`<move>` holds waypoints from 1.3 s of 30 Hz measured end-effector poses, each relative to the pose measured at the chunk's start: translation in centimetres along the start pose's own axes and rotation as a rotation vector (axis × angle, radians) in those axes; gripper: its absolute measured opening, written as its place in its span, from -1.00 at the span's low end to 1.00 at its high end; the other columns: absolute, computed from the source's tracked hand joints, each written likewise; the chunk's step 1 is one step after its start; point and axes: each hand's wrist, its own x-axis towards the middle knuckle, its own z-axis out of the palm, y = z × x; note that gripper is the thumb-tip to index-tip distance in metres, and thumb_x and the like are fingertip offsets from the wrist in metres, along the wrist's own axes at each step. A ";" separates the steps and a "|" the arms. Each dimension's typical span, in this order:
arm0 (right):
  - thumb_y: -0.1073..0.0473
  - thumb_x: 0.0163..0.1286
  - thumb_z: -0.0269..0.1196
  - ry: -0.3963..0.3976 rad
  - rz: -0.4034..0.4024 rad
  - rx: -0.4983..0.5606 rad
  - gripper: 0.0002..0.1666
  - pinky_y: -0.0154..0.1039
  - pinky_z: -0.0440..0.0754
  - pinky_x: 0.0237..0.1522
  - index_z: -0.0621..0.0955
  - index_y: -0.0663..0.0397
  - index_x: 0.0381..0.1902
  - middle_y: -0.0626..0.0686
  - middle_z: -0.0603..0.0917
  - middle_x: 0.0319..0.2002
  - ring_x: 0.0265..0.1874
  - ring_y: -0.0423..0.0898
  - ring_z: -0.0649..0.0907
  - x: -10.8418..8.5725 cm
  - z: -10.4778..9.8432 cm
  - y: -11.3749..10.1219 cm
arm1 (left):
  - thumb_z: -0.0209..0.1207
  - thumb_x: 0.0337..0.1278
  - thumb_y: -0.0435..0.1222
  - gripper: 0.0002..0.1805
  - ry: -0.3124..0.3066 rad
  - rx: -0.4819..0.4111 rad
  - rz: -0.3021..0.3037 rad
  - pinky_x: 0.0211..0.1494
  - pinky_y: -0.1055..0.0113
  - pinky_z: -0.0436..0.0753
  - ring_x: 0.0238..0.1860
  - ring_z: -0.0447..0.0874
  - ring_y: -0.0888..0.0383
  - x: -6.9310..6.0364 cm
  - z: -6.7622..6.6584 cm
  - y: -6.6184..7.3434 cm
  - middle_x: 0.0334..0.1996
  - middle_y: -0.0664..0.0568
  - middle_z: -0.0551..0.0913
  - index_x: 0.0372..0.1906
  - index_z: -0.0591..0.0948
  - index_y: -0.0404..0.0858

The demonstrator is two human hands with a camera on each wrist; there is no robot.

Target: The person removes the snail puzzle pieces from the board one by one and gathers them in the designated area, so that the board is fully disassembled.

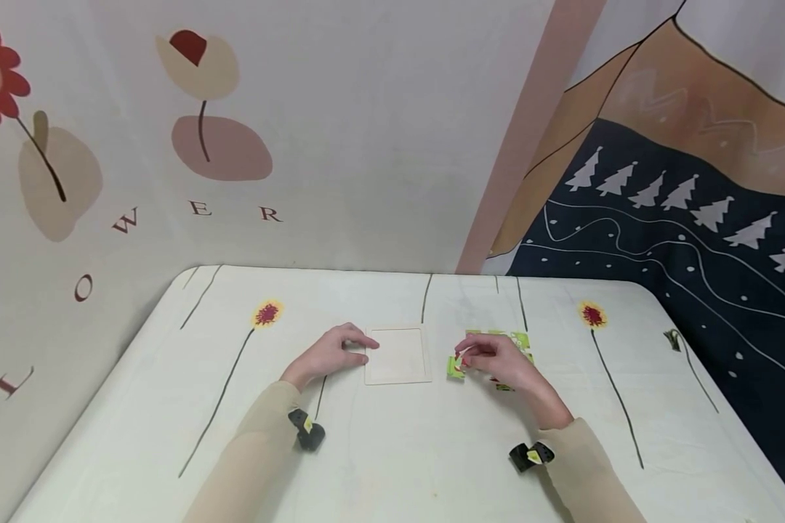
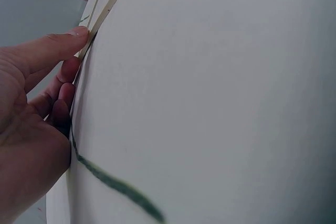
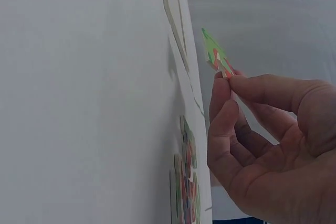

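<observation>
My right hand [image 1: 500, 357] pinches a green and red jigsaw puzzle piece [image 3: 217, 51] between thumb and fingertips, holding it above the table. Under and beside that hand lie several more puzzle pieces [image 1: 520, 340], partly hidden by it. A flat, pale square puzzle frame [image 1: 397, 383] lies to the left, with nothing in its recess. At the frame's left edge is my left hand [image 1: 330, 354], its thumb and fingers touching the rim; the left wrist view shows the thumb resting along the edge [image 2: 101, 19].
A white cloth with printed flowers [image 1: 267, 314] covers the table [image 1: 379, 465]. Behind it hangs a pale printed curtain [image 1: 366, 145], with a dark tree-patterned cloth [image 1: 628, 225] at the right. Black wrist cameras [image 1: 309, 431] sit on both forearms.
</observation>
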 end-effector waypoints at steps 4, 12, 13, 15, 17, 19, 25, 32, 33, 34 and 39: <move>0.44 0.29 0.21 0.009 -0.008 -0.014 -0.75 -0.30 0.55 -0.38 0.60 0.46 -0.08 0.21 0.69 -0.29 -0.31 -0.02 0.67 -0.3 -0.3 -0.1 | 0.28 0.12 -0.43 -0.74 -0.001 -0.005 -0.006 0.24 -0.03 0.28 0.06 0.42 0.03 0.0 0.0 0.0 -0.11 0.07 0.55 -0.07 0.72 -0.19; 0.42 0.29 0.23 0.050 0.004 -0.128 -0.83 -0.30 0.51 -0.34 0.65 0.36 -0.16 0.13 0.66 -0.29 -0.31 -0.03 0.58 -0.9 -0.7 0.1 | 0.28 0.13 -0.41 -0.75 -0.003 -0.012 0.026 0.23 -0.07 0.28 0.07 0.43 -0.01 0.0 0.0 -0.1 -0.09 0.02 0.56 -0.06 0.71 -0.24; 0.41 0.29 0.23 0.055 0.013 -0.135 -0.83 -0.30 0.51 -0.33 0.65 0.34 -0.16 0.12 0.66 -0.28 -0.31 -0.04 0.57 -1.0 -0.8 0.2 | 0.28 0.13 -0.41 -0.74 -0.003 -0.016 0.023 0.24 -0.07 0.28 0.08 0.42 -0.02 0.0 0.0 -0.1 -0.08 0.01 0.55 -0.05 0.71 -0.24; 0.41 0.30 0.22 0.057 0.024 -0.146 -0.83 -0.28 0.50 -0.35 0.65 0.34 -0.15 0.13 0.66 -0.28 -0.31 -0.04 0.56 -1.1 -0.9 0.2 | 0.28 0.12 -0.42 -0.74 0.000 -0.022 0.025 0.24 -0.09 0.27 0.08 0.42 -0.04 0.0 0.1 -0.1 -0.08 -0.02 0.55 -0.05 0.70 -0.27; 0.40 0.31 0.21 0.060 0.029 -0.163 -0.83 -0.28 0.49 -0.36 0.65 0.34 -0.15 0.12 0.66 -0.28 -0.31 -0.04 0.55 -1.2 -1.0 0.3 | 0.28 0.12 -0.44 -0.73 0.003 -0.031 0.025 0.24 -0.11 0.26 0.09 0.42 -0.07 0.0 0.1 -0.2 -0.07 -0.05 0.55 -0.04 0.70 -0.30; 0.40 0.31 0.22 0.062 0.029 -0.179 -0.83 -0.28 0.49 -0.37 0.65 0.33 -0.15 0.11 0.66 -0.29 -0.32 -0.05 0.55 -1.3 -1.2 0.3 | 0.27 0.12 -0.45 -0.73 0.005 -0.038 0.022 0.24 -0.13 0.26 0.09 0.41 -0.09 0.0 0.2 -0.1 -0.06 -0.09 0.55 -0.04 0.69 -0.33; 0.42 0.29 0.22 0.034 0.013 -0.214 -0.84 -0.30 0.50 -0.36 0.66 0.31 -0.18 0.07 0.64 -0.33 -0.35 -0.06 0.56 -1.5 -1.8 0.4 | 0.28 0.12 -0.43 -0.74 0.001 -0.026 0.026 0.23 -0.09 0.29 0.08 0.42 -0.04 0.0 0.1 0.0 -0.07 -0.04 0.55 -0.05 0.70 -0.29; 0.45 0.29 0.20 -0.007 -0.009 -0.235 -0.85 -0.29 0.49 -0.35 0.66 0.30 -0.21 0.06 0.62 -0.35 -0.37 -0.06 0.54 -1.5 -2.5 0.6 | 0.28 0.12 -0.42 -0.74 -0.009 -0.012 0.027 0.23 -0.06 0.29 0.08 0.43 -0.02 0.0 0.0 0.1 -0.08 0.01 0.55 -0.06 0.71 -0.24; 0.44 0.29 0.20 -0.011 -0.010 -0.238 -0.85 -0.29 0.49 -0.36 0.66 0.29 -0.21 0.05 0.62 -0.35 -0.37 -0.07 0.54 -1.5 -2.5 0.6 | 0.28 0.12 -0.42 -0.74 -0.009 -0.012 0.027 0.23 -0.06 0.29 0.08 0.43 -0.01 0.0 0.0 0.0 -0.08 0.02 0.56 -0.06 0.71 -0.24; 0.44 0.29 0.20 -0.013 -0.009 -0.243 -0.85 -0.29 0.49 -0.35 0.67 0.29 -0.21 0.05 0.62 -0.34 -0.37 -0.06 0.54 -1.5 -2.5 0.6 | 0.28 0.12 -0.42 -0.74 -0.008 -0.014 0.027 0.23 -0.06 0.29 0.08 0.43 -0.01 0.0 0.0 0.0 -0.08 0.01 0.56 -0.06 0.71 -0.24; 0.43 0.30 0.21 -0.022 -0.013 -0.252 -0.86 -0.28 0.48 -0.35 0.67 0.28 -0.20 0.06 0.63 -0.33 -0.37 -0.06 0.53 -1.6 -2.5 0.5 | 0.29 0.12 -0.41 -0.74 -0.005 -0.026 0.022 0.23 -0.07 0.29 0.08 0.42 -0.02 0.0 0.0 -0.2 -0.08 0.00 0.56 -0.06 0.71 -0.25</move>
